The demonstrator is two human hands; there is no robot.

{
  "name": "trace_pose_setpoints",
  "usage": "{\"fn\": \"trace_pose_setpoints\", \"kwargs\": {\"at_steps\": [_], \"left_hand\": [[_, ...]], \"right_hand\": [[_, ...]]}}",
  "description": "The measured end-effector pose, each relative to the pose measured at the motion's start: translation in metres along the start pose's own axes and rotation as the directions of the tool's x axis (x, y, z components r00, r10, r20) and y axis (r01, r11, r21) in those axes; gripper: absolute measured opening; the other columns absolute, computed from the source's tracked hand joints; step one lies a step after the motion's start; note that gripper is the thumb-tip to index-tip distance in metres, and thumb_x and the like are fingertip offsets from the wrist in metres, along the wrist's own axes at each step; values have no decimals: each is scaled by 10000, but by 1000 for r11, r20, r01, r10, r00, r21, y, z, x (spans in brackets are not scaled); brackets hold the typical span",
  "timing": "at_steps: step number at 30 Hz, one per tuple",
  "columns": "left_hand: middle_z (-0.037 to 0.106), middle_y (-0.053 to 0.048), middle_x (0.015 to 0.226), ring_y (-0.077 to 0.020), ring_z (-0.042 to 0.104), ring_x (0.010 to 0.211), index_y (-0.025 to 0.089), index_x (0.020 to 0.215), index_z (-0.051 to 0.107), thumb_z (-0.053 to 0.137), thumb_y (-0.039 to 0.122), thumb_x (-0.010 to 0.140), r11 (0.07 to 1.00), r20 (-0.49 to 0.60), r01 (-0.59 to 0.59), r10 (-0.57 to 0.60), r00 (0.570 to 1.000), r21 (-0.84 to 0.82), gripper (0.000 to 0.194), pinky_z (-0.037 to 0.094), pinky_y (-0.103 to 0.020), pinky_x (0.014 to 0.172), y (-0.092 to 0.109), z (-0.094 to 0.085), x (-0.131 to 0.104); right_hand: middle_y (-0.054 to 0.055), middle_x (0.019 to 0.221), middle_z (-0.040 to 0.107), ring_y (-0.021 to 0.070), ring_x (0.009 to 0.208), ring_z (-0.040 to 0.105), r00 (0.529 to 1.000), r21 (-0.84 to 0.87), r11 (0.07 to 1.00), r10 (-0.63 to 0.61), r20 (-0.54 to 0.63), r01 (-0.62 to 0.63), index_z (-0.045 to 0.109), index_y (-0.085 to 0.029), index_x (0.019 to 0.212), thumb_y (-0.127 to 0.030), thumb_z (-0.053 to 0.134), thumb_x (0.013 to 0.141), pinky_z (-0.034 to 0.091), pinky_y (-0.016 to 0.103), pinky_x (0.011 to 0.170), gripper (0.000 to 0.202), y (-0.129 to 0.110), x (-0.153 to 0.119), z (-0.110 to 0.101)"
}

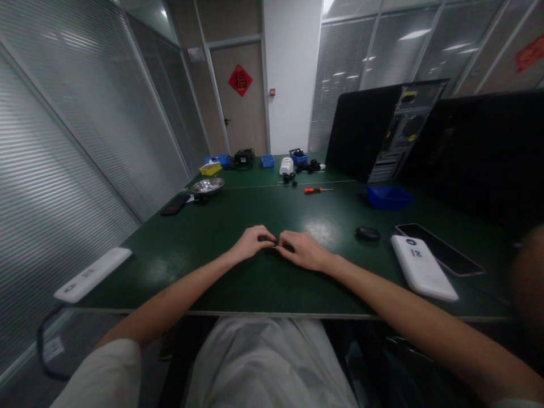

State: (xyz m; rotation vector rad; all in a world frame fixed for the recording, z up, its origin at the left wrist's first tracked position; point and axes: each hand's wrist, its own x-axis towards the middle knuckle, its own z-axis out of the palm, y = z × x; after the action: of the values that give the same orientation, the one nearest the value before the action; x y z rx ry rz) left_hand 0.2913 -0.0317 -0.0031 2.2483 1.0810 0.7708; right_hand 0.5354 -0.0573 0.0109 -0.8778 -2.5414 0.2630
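My left hand (252, 242) and my right hand (304, 250) meet over the middle of the green tabletop (246, 289), close to its front edge. Thumb and fingers are drawn together on each. Something small and thin seems to lie between the fingertips, too small to make out. Beyond my hands a screwdriver (313, 191) with an orange and black handle rests on the table. A round metal dish (207, 186) stands farther left.
At right lie a black oval object (368, 233), a phone (442, 248) and a white power bank (423, 267). Another white slab (93, 274) sits at the left edge, near a dark phone (175, 204). A blue tray (389, 198) stands before a computer case (403, 133).
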Motion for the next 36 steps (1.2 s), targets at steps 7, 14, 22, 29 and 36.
{"fn": "trace_pose_setpoints", "kwargs": {"at_steps": [7,14,22,29,36], "left_hand": [[701,-78,1072,-208,621,1014,196,1072,775,597,393,986,995,-23,-93,94,995,42,279,467,-333,928,16,-7,-13],[716,-62,1029,-209,625,1001,208,1004,763,678,375,939,976,51,-183,178,983,117,199,474,-348,931,24,-7,-17],[687,-60,1185,-200,619,1119,224,1152,695,618,299,980,972,118,-192,177,977,133,202,469,-346,1010,21,-10,-22],[686,-64,1170,-208,637,1094,234,1201,666,594,291,986,971,140,-136,110,984,194,233,492,-354,982,22,-7,-24],[683,-90,1273,-241,639,1168,208,1296,652,558,275,973,914,-77,161,-142,987,372,343,489,-371,1024,-66,-91,-42]], "right_hand": [[28,918,642,151,754,564,993,37,999,43,-107,-40,598,-208,972,-353,539,1007,369,269,678,161,8,-1,-7],[29,915,647,153,754,571,991,52,999,2,-132,5,600,-212,965,-355,542,1006,381,271,678,160,10,-1,-2],[29,919,646,151,760,571,992,59,998,4,-126,4,604,-208,971,-352,532,1012,385,270,681,166,9,-2,-5],[28,925,643,149,768,570,993,62,998,-7,-121,15,608,-206,980,-361,529,1017,390,272,691,178,9,-2,-4],[31,936,655,146,753,570,994,87,996,9,-110,1,616,-206,982,-372,542,1013,382,269,667,184,10,-2,-5]]}}
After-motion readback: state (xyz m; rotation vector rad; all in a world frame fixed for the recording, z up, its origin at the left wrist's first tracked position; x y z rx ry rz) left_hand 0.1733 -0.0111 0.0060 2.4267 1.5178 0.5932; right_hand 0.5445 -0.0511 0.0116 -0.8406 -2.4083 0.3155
